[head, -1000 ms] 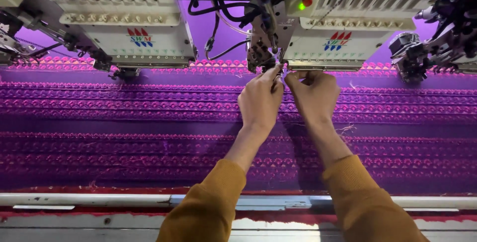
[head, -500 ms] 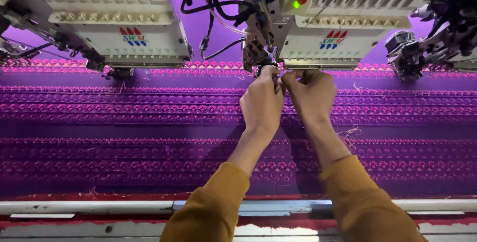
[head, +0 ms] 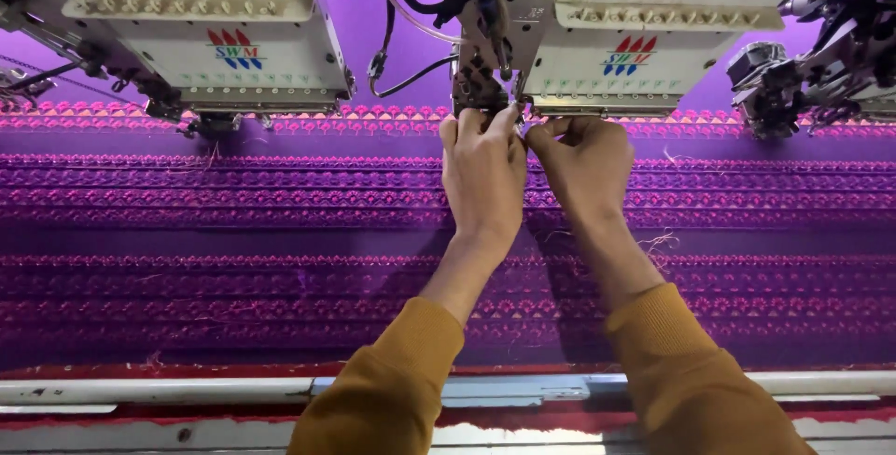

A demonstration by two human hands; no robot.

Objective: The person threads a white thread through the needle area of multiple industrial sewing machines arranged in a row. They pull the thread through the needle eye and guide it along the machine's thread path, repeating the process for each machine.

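Both hands are raised to the needle assembly between two cream embroidery heads; the left hand has its fingers pinched narrow at the assembly's lower edge, and the right hand is curled tight beside it, fingertips meeting the left's. Whatever they pinch is too fine to make out; the purple embroidered fabric stretches beneath, the right embroidery head is cut off at the top, and the mustard sleeves run out of frame.

one head camera looks down and forward, close over the purple fabric.
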